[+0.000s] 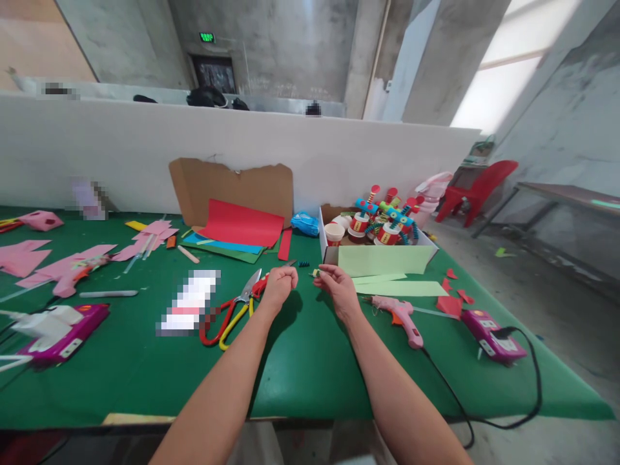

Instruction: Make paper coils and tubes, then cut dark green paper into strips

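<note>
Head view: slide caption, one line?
Right hand pinching a small greenish piece, left hand curled opposite, above a green table between scissors and a pink glue gun.

A green-topped table [310, 381] bears red-and-yellow-handled scissors [241, 299]; a pink hot-glue gun [394, 308] and purple power strip [484, 332] at right; pink paper pieces [22, 259] at left; a white-sided box [322, 240] at the back.

Strong daylight washed a sloping panel [516, 58] at upper right almost to white, while we saw the concrete wall [271, 51] fall into dimmer grey around a glowing green exit sign [206, 37]. Soft shadows lay beneath the left hand [281, 289] and right hand [338, 290] on the evenly lit green tabletop [310, 387]. We noted wide-angle stretching toward the edges, patches of coarse pixelation, and blurred fine detail at the fingertips.
</note>
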Motion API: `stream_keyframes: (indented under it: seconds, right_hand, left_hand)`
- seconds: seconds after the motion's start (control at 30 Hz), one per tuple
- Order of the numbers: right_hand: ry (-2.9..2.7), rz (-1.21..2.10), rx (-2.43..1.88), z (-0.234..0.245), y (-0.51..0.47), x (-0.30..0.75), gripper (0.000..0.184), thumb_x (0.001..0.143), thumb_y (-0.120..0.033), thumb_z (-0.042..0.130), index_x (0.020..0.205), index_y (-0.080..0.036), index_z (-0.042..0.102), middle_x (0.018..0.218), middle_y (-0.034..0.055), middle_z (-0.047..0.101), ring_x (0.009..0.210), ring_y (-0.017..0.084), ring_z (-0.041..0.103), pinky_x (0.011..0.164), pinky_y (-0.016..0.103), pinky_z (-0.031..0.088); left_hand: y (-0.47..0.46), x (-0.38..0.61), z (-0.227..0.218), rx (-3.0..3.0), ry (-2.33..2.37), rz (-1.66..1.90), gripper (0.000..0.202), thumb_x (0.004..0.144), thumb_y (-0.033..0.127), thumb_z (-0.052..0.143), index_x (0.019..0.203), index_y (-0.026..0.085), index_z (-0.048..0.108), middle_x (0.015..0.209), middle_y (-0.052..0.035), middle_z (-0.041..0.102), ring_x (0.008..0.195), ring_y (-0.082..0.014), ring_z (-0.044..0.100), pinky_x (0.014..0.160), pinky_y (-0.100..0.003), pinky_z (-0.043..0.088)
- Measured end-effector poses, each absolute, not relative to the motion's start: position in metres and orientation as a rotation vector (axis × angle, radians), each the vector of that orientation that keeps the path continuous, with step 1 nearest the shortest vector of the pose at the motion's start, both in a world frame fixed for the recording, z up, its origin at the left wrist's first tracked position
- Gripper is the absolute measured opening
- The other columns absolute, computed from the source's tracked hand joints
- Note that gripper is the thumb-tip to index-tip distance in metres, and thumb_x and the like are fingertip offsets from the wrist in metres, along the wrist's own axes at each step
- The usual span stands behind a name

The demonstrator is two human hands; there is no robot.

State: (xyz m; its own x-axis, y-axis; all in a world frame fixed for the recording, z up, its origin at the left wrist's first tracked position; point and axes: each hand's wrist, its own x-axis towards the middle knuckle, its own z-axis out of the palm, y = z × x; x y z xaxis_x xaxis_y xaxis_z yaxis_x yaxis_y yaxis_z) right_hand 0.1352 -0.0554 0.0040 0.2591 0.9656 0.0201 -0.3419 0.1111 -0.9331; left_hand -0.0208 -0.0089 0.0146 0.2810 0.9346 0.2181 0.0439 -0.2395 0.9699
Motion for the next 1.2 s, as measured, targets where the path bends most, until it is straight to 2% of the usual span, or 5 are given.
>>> stream_keyframes:
  seconds: [0.13, 0.27, 0.53, 0.97, 1.2]
  right_hand:
    - [-0.749, 1.148, -1.004, 0.002, -0.054, 0.131, 0.032, 0.057, -0.036, 0.084, 0.079, -0.02, 0.067, 0.069, 0.0001, 0.069, 0.065, 0.015, 0.066, 0.07, 0.031, 0.056]
    - [-0.699, 1.19, -0.993, 0.002, -0.055, 0.125, 0.032, 0.054, -0.035, 0.085, 0.074, -0.019, 0.067, 0.071, 0.0, 0.069, 0.066, 0.014, 0.065, 0.069, 0.028, 0.055]
    - [-0.691, 1.293, -0.927, -0.003, -0.056, 0.125, 0.035, 0.051, -0.033, 0.088, 0.076, -0.019, 0.069, 0.075, -0.0005, 0.069, 0.062, 0.011, 0.061, 0.068, 0.027, 0.053]
    - [-0.807, 1.101, -1.064, -0.005, -0.056, 0.122, 0.029, 0.056, -0.039, 0.084, 0.063, -0.019, 0.065, 0.058, -0.0035, 0.062, 0.052, 0.01, 0.053, 0.059, 0.026, 0.049]
    - [-0.711, 1.281, -0.994, -0.006, -0.055, 0.123, 0.036, 0.049, -0.04, 0.088, 0.069, -0.019, 0.066, 0.062, -0.0041, 0.062, 0.056, 0.009, 0.054, 0.06, 0.024, 0.05]
  left_hand:
    - [-0.011, -0.015, 0.016, 1.431, 0.94, 1.095, 0.023, 0.072, 0.039, 0.056, 0.063, 0.019, 0.062, 0.048, 0.0036, 0.047, 0.048, -0.0111, 0.042, 0.048, -0.024, 0.03]
    - [-0.014, -0.006, 0.012, 1.415, 0.848, 1.041, 0.036, 0.062, 0.044, 0.076, 0.084, 0.017, 0.064, 0.067, 0.0021, 0.06, 0.062, -0.0117, 0.052, 0.057, -0.022, 0.04]
    - [-0.014, -0.005, 0.008, 1.371, 0.864, 1.066, 0.038, 0.059, 0.049, 0.078, 0.073, 0.016, 0.066, 0.072, -0.0017, 0.066, 0.068, -0.014, 0.056, 0.067, -0.026, 0.045]
    - [-0.015, -0.005, 0.006, 1.394, 0.874, 1.002, 0.027, 0.059, 0.041, 0.075, 0.063, 0.016, 0.065, 0.059, 0.0008, 0.061, 0.056, -0.0115, 0.051, 0.058, -0.024, 0.04]
    - [-0.015, -0.004, 0.006, 1.322, 0.946, 0.963, 0.035, 0.056, 0.047, 0.079, 0.063, 0.015, 0.067, 0.053, 0.0009, 0.058, 0.05, -0.0101, 0.047, 0.052, -0.024, 0.037]
